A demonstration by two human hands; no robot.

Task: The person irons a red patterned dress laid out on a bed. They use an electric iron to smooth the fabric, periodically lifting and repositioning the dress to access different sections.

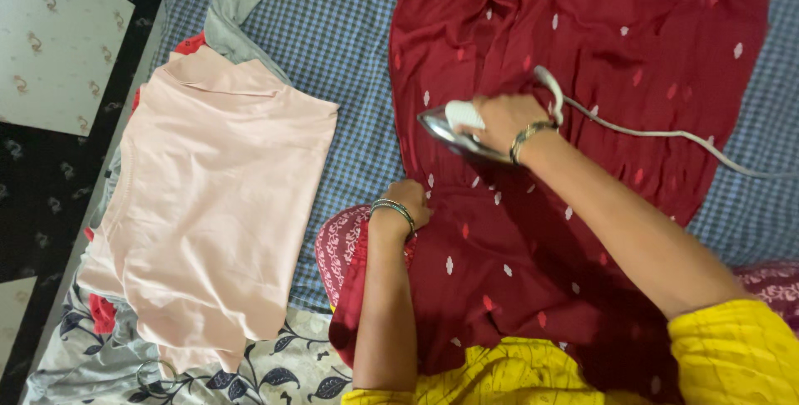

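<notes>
cloth [583, 230]: dark red, white and pink flecks | sheet [333, 30]: blue-white check | shirt [216, 197], left: plain pale pink | sleeve [736, 351]: yellow

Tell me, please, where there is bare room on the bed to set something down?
The blue checked sheet lies bare in a strip between the pink garment and the maroon cloth, and again at the right beyond the iron's cord. It is crowded around the iron under the right hand, and by the left hand.
</notes>
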